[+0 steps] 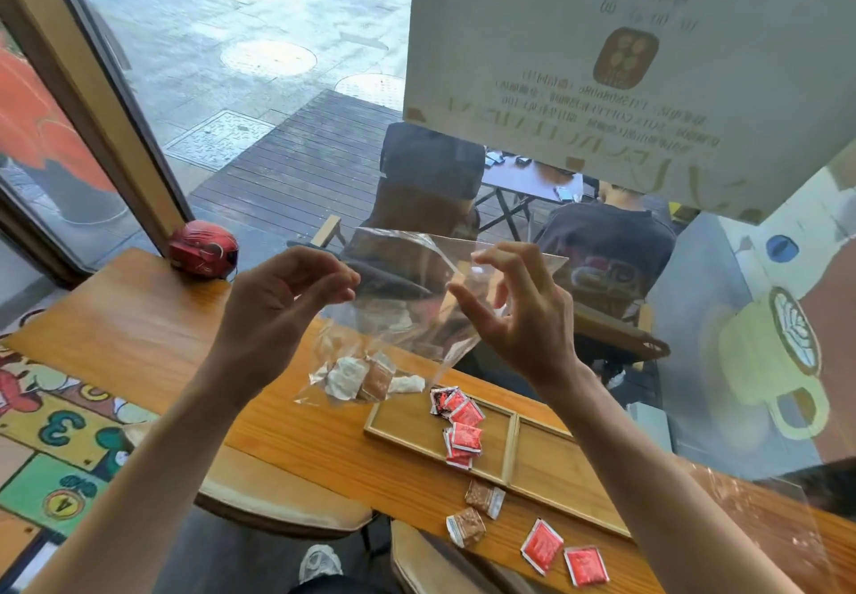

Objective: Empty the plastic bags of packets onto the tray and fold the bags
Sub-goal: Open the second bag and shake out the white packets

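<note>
Loose packets on counter near tray, red packets in its left half. Both hands' grip pinches clear bag mouth, left hand, right hand; white and brown packets inside.

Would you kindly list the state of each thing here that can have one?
Bag: held up above the table, mouth up, packets still in its bottom.
Left hand: pinches the bag's top edge.
Right hand: fingers spread at the bag's other edge; grip unclear.
Tray: flat on the table, red packets in its left compartment.
Loose packets: on the table, off the tray.
Second bag: lying on the table.
</note>
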